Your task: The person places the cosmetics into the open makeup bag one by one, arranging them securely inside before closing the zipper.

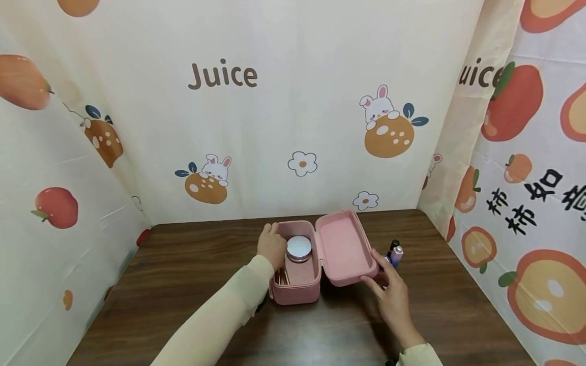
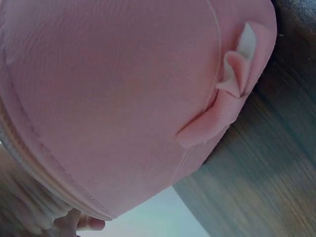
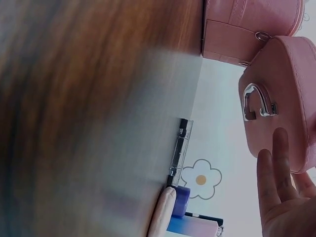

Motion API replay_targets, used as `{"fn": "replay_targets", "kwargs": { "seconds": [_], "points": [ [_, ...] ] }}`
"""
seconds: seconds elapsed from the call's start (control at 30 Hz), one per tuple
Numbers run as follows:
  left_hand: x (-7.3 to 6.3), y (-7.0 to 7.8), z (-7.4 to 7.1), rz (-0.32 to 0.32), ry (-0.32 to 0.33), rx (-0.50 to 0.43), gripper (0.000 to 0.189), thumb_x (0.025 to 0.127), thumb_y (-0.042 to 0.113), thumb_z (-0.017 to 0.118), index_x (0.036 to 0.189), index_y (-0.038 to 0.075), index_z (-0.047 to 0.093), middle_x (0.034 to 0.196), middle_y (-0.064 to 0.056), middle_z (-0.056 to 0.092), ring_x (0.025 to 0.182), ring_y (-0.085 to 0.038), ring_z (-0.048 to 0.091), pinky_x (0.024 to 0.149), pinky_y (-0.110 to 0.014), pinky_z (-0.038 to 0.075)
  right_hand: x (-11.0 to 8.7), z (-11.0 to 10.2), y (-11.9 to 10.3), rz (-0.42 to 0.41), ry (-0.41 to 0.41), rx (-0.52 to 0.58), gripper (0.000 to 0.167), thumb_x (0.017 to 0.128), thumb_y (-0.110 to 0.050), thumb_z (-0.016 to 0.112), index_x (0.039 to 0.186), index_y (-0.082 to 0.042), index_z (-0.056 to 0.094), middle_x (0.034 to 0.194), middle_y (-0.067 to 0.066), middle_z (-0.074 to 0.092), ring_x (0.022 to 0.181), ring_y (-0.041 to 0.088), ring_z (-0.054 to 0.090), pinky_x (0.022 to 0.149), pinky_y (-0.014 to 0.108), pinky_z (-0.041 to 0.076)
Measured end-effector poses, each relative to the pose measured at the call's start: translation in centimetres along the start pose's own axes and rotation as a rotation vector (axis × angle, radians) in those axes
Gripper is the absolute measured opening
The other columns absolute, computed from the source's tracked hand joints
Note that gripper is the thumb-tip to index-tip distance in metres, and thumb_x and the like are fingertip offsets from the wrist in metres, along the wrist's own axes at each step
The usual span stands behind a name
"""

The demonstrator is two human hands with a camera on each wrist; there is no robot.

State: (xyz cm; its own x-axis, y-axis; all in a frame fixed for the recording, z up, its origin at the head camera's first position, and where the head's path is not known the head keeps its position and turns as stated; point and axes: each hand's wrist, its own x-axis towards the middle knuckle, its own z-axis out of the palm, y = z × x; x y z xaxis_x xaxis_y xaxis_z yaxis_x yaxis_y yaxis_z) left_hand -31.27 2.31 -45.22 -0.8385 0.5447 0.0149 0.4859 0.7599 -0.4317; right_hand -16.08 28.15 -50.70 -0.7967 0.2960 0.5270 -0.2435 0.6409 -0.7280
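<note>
A pink cosmetic case [image 1: 297,296] stands on the table with its lid [image 1: 345,244] swung out to the right. Inside lie a round compact with a pale top [image 1: 299,247] and several thin gold-coloured sticks [image 1: 283,276]. My left hand [image 1: 272,247] grips the case's left rim near the back corner; the left wrist view shows the case wall with a pink bow [image 2: 232,84]. At the lid's front right corner, my right hand [image 1: 393,295] holds the edge between thumb and fingers. The lid's outside bears a silver handle [image 3: 259,101] in the right wrist view.
Right of the lid stand a blue-and-pink bottle [image 1: 397,255] and a black-capped item [image 1: 392,246]. The right wrist view also shows a clear-and-black case [image 3: 180,150] and a purple item [image 3: 181,201]. A printed curtain [image 1: 297,112] backs the wooden table [image 1: 197,264].
</note>
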Motion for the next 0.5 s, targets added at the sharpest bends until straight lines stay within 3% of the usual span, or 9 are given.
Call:
{"fn": "replay_targets", "kwargs": {
  "seconds": [0.2,0.5],
  "points": [
    [-0.01,0.18,-0.03,-0.002,-0.021,0.015,0.033,0.073,0.055,0.078,0.074,0.022,0.075,0.078,0.008,0.071,0.107,-0.021,0.041,0.093,-0.039,0.027,-0.01,-0.03,-0.01,0.007,0.000,0.008,0.071,0.074,0.001,0.081,0.139,-0.014,0.057,0.123,0.016,0.065,0.075,0.000,0.063,0.070,0.016,0.052],
    [-0.03,0.58,0.36,-0.030,-0.008,0.057,0.017,0.090,0.029,0.066,0.077,0.023,0.076,0.081,0.009,0.071,0.106,-0.020,0.041,0.090,-0.039,0.026,-0.08,-0.04,-0.21,0.030,0.007,0.007,0.073,0.073,0.002,0.082,0.139,-0.016,0.058,0.122,0.013,0.067,0.076,-0.001,0.063,0.069,0.015,0.051]
  ]
}}
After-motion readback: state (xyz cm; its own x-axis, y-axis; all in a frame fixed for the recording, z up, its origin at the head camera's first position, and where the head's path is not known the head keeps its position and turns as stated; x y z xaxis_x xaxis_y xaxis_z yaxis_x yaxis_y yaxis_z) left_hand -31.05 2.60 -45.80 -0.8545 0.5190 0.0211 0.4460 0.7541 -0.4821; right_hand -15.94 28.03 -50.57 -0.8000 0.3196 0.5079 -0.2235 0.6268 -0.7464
